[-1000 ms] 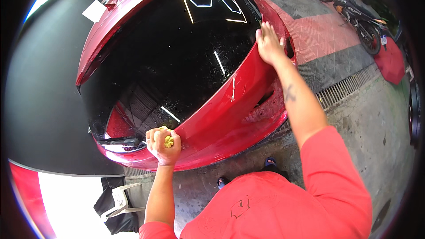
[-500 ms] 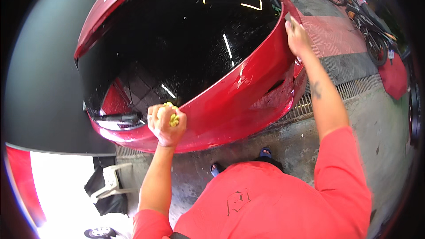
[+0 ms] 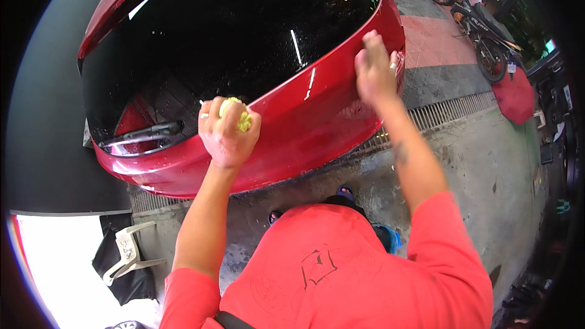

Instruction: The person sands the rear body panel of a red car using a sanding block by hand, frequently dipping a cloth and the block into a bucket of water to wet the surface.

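A red car's rear (image 3: 274, 134), with a large dark window (image 3: 225, 30) wet with drops, stands before me. My left hand (image 3: 226, 137) is closed round a crumpled yellow-green cloth (image 3: 244, 120) at the lower edge of the window; most of the cloth is hidden by the fingers. My right hand (image 3: 376, 76) is over the red panel at the car's right side, blurred by motion. Something small and greyish seems to be between its fingers, but I cannot make out what. The wiper (image 3: 146, 134) lies at the lower left of the glass.
A floor drain grate (image 3: 439, 119) runs behind the car. Motorbikes (image 3: 481, 30) and a red cover (image 3: 515, 97) stand at the far right. A pale plastic chair (image 3: 129, 253) is at the lower left. Something blue (image 3: 389, 239) shows beside my feet. A dark wall (image 3: 42, 122) rises at left.
My right hand has come down and left from the car's upper right edge onto the red panel. My left hand still grips the cloth. The whole view has shifted slightly.
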`<state>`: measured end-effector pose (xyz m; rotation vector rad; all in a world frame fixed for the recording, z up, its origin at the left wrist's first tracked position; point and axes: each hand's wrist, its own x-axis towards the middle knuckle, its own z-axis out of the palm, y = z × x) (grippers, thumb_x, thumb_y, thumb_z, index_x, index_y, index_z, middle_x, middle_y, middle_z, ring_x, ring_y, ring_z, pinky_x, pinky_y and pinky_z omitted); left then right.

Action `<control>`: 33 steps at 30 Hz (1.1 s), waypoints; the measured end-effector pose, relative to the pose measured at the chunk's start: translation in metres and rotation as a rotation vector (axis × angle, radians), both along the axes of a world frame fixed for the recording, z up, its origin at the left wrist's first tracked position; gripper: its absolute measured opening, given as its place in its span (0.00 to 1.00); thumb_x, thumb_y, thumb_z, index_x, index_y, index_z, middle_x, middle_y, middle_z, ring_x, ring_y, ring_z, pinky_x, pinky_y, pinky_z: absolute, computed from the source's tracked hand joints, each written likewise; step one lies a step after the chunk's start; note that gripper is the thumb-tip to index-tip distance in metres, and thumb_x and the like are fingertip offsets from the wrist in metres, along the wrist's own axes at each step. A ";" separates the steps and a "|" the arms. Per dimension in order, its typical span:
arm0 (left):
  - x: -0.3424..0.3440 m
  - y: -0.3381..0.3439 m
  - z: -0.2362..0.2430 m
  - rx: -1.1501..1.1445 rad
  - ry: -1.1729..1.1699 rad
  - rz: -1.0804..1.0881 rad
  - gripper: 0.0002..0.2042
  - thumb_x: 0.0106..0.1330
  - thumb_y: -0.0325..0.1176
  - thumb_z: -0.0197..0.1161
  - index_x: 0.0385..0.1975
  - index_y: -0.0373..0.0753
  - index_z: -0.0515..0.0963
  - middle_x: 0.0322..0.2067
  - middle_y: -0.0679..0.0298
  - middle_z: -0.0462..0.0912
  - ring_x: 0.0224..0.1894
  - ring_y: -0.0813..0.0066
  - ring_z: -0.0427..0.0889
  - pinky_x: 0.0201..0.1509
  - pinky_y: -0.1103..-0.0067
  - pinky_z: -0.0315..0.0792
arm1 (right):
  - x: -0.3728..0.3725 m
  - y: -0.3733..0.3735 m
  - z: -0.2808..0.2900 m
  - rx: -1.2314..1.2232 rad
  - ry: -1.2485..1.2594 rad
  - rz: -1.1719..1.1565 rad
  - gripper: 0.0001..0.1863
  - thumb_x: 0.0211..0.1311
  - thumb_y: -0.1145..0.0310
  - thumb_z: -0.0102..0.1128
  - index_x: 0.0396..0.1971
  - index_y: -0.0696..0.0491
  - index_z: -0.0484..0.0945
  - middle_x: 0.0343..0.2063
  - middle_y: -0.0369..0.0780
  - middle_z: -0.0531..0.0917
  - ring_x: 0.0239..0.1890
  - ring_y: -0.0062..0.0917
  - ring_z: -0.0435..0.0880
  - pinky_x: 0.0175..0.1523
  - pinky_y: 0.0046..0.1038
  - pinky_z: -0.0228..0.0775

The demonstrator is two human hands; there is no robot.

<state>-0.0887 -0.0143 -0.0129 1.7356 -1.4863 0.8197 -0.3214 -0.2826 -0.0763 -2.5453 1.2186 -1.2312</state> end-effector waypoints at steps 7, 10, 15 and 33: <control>0.007 0.009 -0.003 -0.037 0.098 -0.095 0.10 0.55 0.21 0.74 0.33 0.40 0.81 0.33 0.57 0.83 0.36 0.52 0.81 0.43 0.60 0.77 | 0.083 0.217 -0.006 0.009 0.097 0.446 0.38 0.73 0.49 0.66 0.77 0.53 0.72 0.78 0.49 0.72 0.84 0.44 0.65 0.82 0.73 0.44; 0.015 0.016 -0.015 -0.159 0.236 -0.196 0.12 0.61 0.19 0.72 0.41 0.39 0.80 0.34 0.58 0.83 0.35 0.60 0.83 0.43 0.67 0.77 | 0.071 0.198 -0.001 -0.015 0.162 0.521 0.38 0.71 0.56 0.67 0.79 0.48 0.71 0.80 0.47 0.71 0.86 0.45 0.62 0.83 0.71 0.38; 0.009 0.010 -0.012 -0.212 0.317 -0.251 0.11 0.66 0.21 0.72 0.44 0.39 0.79 0.35 0.59 0.83 0.34 0.65 0.83 0.42 0.71 0.77 | 0.011 0.036 0.004 -0.024 0.065 0.075 0.27 0.88 0.57 0.48 0.79 0.49 0.68 0.81 0.47 0.69 0.85 0.44 0.63 0.82 0.73 0.45; 0.014 0.013 -0.019 -0.128 0.284 -0.139 0.15 0.56 0.21 0.72 0.44 0.38 0.81 0.35 0.57 0.85 0.35 0.56 0.83 0.43 0.62 0.76 | 0.054 0.172 -0.009 0.001 0.072 0.459 0.44 0.72 0.46 0.69 0.81 0.50 0.64 0.83 0.47 0.66 0.86 0.43 0.61 0.84 0.73 0.37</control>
